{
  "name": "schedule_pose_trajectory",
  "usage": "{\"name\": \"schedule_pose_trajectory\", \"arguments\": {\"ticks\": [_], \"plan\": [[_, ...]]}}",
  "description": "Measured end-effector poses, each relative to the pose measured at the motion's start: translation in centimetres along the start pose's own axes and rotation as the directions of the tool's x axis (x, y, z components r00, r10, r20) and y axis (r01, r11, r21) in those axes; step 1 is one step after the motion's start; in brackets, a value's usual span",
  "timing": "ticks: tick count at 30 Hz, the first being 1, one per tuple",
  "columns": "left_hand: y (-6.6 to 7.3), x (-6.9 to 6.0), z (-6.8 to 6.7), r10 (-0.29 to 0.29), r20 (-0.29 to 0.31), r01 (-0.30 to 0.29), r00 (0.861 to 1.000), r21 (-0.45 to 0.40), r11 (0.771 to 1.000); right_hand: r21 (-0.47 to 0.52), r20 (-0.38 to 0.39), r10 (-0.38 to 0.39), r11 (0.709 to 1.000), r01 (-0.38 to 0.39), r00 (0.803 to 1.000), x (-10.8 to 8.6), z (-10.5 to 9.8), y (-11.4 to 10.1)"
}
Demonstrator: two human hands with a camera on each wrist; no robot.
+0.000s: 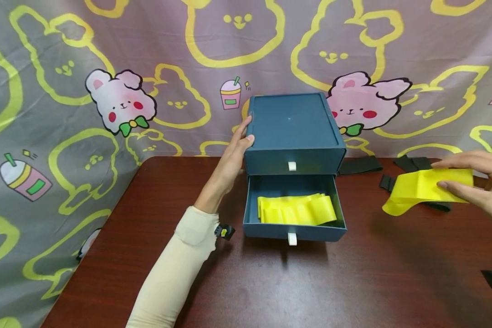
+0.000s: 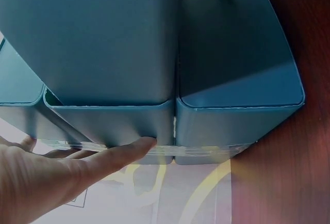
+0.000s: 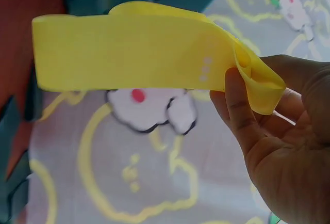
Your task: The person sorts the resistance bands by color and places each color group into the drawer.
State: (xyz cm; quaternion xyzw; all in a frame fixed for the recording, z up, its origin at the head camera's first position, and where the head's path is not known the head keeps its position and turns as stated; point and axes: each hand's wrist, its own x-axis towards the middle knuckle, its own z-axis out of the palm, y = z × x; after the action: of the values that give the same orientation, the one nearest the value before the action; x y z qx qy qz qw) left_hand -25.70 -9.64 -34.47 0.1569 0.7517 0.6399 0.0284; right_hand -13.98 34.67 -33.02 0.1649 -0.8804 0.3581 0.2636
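Note:
A blue two-drawer box (image 1: 295, 123) stands at the back of the table, its lower drawer (image 1: 270, 231) pulled out with folded yellow bands (image 1: 297, 212) inside. My left hand (image 1: 231, 157) rests against the box's left side; in the left wrist view the hand (image 2: 77, 175) has its thumb extended along the blue side wall (image 2: 113, 123). At the right, my right hand (image 1: 481, 182) pinches a yellow band (image 1: 418, 187) above the table. The right wrist view shows that band (image 3: 129, 53) looped and hanging sideways from the thumb and fingers of the hand (image 3: 283, 141).
Dark straps (image 1: 361, 165) lie on the brown table (image 1: 287, 287) right of the box, more of them under the held band. A patterned curtain (image 1: 180, 41) hangs behind. A small black item (image 1: 225, 231) is at the left sleeve.

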Motion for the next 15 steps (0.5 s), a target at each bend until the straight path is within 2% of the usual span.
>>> {"name": "schedule_pose_trajectory", "arguments": {"ticks": [8, 11, 13, 15], "plan": [[0.0, 0.0, 0.1, -0.003, -0.003, 0.003, 1.0, 0.013, 1.0, 0.021, 0.009, -0.029, 0.999, 0.029, 1.0, 2.2, 0.4, -4.8], [-0.1, 0.1, 0.0, -0.001, -0.001, 0.001, 1.0, 0.014, 1.0, 0.044, 0.002, -0.065, 0.997, 0.065, 0.998, 3.1, 0.6, -6.2], [-0.1, 0.1, 0.0, -0.002, -0.002, 0.002, 1.0, 0.017, 1.0, 0.058, 0.014, -0.086, 0.995, 0.085, 0.996, 3.6, 0.5, -5.4], [-0.1, 0.1, 0.0, -0.004, -0.004, 0.004, 1.0, 0.018, 1.0, 0.082, 0.06, -0.092, 0.993, 0.087, 0.994, 4.3, 0.3, -3.0]]}}
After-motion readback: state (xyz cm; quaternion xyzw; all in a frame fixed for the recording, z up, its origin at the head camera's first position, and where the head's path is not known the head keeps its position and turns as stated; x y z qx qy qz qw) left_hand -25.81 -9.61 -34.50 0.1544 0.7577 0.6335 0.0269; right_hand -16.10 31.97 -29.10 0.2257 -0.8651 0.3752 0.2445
